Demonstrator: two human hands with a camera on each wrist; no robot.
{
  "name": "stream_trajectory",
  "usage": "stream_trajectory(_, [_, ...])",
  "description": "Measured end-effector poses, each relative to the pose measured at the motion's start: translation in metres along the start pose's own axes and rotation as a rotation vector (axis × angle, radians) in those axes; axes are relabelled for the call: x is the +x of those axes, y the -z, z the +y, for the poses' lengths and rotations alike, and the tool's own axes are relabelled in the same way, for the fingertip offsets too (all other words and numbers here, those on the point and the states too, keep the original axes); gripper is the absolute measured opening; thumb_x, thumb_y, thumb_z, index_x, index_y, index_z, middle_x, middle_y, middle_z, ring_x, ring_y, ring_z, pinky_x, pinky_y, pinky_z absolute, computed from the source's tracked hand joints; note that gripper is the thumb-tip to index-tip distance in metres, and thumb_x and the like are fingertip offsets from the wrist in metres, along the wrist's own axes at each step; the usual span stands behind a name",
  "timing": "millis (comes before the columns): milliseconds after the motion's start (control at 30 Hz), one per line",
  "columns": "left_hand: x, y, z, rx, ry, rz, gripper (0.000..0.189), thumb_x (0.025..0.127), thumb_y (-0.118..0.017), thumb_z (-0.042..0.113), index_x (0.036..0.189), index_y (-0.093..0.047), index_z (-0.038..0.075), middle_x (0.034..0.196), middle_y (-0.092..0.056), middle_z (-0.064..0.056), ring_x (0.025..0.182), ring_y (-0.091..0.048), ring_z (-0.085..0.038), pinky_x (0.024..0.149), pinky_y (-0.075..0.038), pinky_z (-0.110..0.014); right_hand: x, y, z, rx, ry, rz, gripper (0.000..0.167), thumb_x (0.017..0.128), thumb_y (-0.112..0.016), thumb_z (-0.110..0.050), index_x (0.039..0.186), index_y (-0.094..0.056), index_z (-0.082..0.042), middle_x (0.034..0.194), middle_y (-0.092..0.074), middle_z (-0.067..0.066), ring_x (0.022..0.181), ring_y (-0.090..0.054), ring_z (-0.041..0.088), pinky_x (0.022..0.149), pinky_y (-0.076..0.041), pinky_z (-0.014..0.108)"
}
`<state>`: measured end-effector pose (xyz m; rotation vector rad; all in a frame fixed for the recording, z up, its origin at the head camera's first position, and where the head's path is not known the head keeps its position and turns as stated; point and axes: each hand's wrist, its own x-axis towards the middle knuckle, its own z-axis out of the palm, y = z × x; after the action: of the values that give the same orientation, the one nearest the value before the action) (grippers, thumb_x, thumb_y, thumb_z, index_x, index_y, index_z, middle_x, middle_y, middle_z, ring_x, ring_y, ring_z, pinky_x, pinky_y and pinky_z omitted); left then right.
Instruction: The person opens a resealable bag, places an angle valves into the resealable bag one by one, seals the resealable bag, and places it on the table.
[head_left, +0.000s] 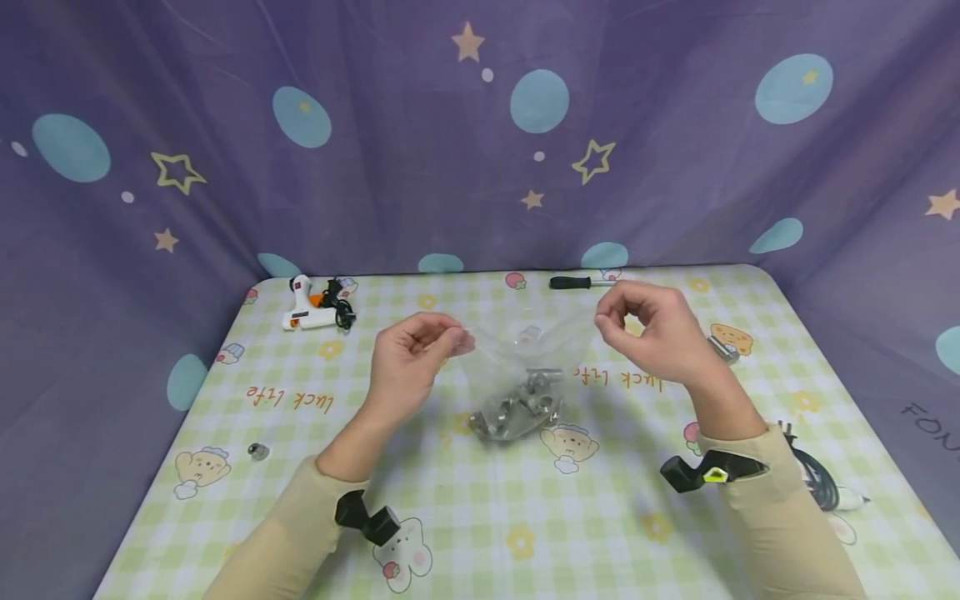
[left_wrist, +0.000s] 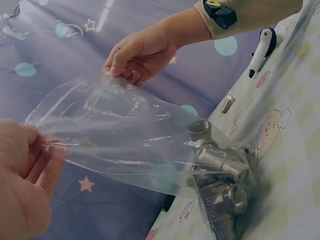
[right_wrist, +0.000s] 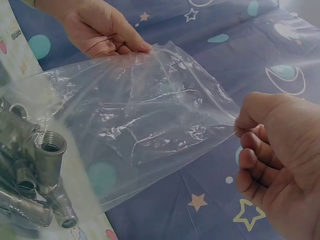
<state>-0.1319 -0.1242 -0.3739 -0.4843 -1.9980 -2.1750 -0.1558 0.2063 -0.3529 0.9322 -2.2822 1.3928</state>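
A clear plastic bag (head_left: pixel 525 350) stretches between both hands, its top corners raised. Several threaded metal pipe fittings (head_left: pixel 525 408) lie in the bottom of it, low over the tablecloth. My left hand (head_left: pixel 412 358) pinches the left top corner between thumb and fingers. At the opposite corner, my right hand (head_left: pixel 652 329) pinches the bag's edge. In the right wrist view the fittings (right_wrist: pixel 50 150) show open threaded ends through the film. From the left wrist view I cannot tell whether the bag's base touches the table.
One loose metal fitting (head_left: pixel 258 451) lies at the left, another (head_left: pixel 723 348) beyond my right wrist. A white glue gun (head_left: pixel 311 312) with a black cord is at the back left. A screwdriver (head_left: pixel 572 283) lies at the back. Near my right forearm is a corded soldering iron (head_left: pixel 847 498).
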Motion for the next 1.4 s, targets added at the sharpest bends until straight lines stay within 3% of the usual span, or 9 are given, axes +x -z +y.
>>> stream_trajectory(300, [0.000, -0.003, 0.003, 0.123, -0.006, -0.027, 0.011, 0.105, -0.062, 0.001, 0.105, -0.065, -0.010, 0.090, -0.074, 0.012, 0.088, -0.076, -0.006, 0.089, -0.063, -0.025, 0.005, 0.001, -0.001, -0.069, 0.030, 0.021, 0.022, 0.087, -0.067, 0.012, 0.082, -0.065, -0.010, 0.075, -0.059, -0.003, 0.070, -0.053, 0.008, 0.068, -0.047, 0.020])
stream_trajectory(467, [0.002, -0.006, 0.004, 0.113, -0.047, -0.062, 0.009, 0.104, -0.061, -0.002, 0.105, -0.064, -0.011, 0.093, -0.071, 0.011, 0.088, -0.075, -0.005, 0.098, -0.063, -0.030, 0.022, -0.007, -0.013, -0.182, 0.113, 0.013, 0.014, 0.086, -0.079, -0.004, 0.097, -0.072, -0.011, 0.088, -0.065, -0.002, 0.080, -0.055, 0.011, 0.074, -0.047, 0.022])
stream_trajectory(633, [0.003, -0.008, 0.003, 0.075, -0.079, -0.077, 0.010, 0.103, -0.062, -0.005, 0.106, -0.063, -0.014, 0.097, -0.068, 0.009, 0.088, -0.075, -0.006, 0.095, -0.064, -0.030, 0.045, -0.026, -0.039, -0.228, 0.195, -0.107, 0.034, 0.084, -0.088, -0.021, 0.115, -0.076, -0.014, 0.111, -0.074, 0.000, 0.101, -0.064, 0.015, 0.090, -0.053, 0.032])
stream_trajectory(733, [0.004, -0.008, 0.002, 0.064, -0.097, -0.092, 0.011, 0.103, -0.062, -0.005, 0.106, -0.063, -0.015, 0.098, -0.068, 0.009, 0.089, -0.075, -0.007, 0.095, -0.064, -0.029, 0.056, -0.040, -0.053, -0.278, 0.217, -0.205, 0.033, 0.087, -0.087, -0.025, 0.117, -0.077, -0.013, 0.116, -0.075, 0.002, 0.112, -0.067, 0.021, 0.097, -0.056, 0.040])
stream_trajectory(833, [0.004, -0.009, 0.003, 0.063, -0.116, -0.099, 0.011, 0.102, -0.063, -0.005, 0.106, -0.064, -0.015, 0.098, -0.070, 0.009, 0.090, -0.074, -0.007, 0.094, -0.064, -0.029, 0.065, -0.052, -0.061, -0.306, 0.233, -0.279, 0.020, 0.093, -0.081, -0.023, 0.110, -0.078, -0.013, 0.109, -0.077, 0.001, 0.107, -0.069, 0.023, 0.091, -0.058, 0.041])
stream_trajectory(967, [0.004, -0.009, 0.001, 0.062, -0.137, -0.087, 0.011, 0.101, -0.066, -0.004, 0.105, -0.066, -0.015, 0.096, -0.072, 0.008, 0.090, -0.075, -0.008, 0.092, -0.065, -0.030, 0.071, -0.063, -0.064, -0.275, 0.242, -0.302, 0.003, 0.097, -0.076, -0.015, 0.098, -0.079, -0.016, 0.095, -0.075, -0.003, 0.089, -0.068, 0.016, 0.077, -0.056, 0.034])
stream_trajectory(1233, [0.005, -0.005, 0.000, 0.096, -0.170, -0.053, 0.007, 0.097, -0.071, -0.007, 0.101, -0.073, -0.012, 0.092, -0.077, 0.010, 0.084, -0.078, -0.009, 0.085, -0.068, -0.034, 0.074, -0.072, -0.065, -0.296, 0.216, -0.309, 0.005, 0.097, -0.074, -0.015, 0.095, -0.078, -0.016, 0.092, -0.071, -0.004, 0.084, -0.067, 0.011, 0.076, -0.055, 0.028])
stream_trajectory(1400, [0.005, -0.006, 0.001, 0.126, -0.161, -0.054, 0.008, 0.097, -0.071, -0.005, 0.101, -0.074, -0.012, 0.094, -0.078, -0.011, 0.085, -0.078, -0.009, 0.085, -0.068, -0.034, 0.075, -0.074, -0.069, -0.329, 0.174, -0.350, 0.005, 0.100, -0.072, -0.013, 0.096, -0.075, -0.016, 0.093, -0.069, -0.003, 0.083, -0.066, 0.015, 0.076, -0.055, 0.028])
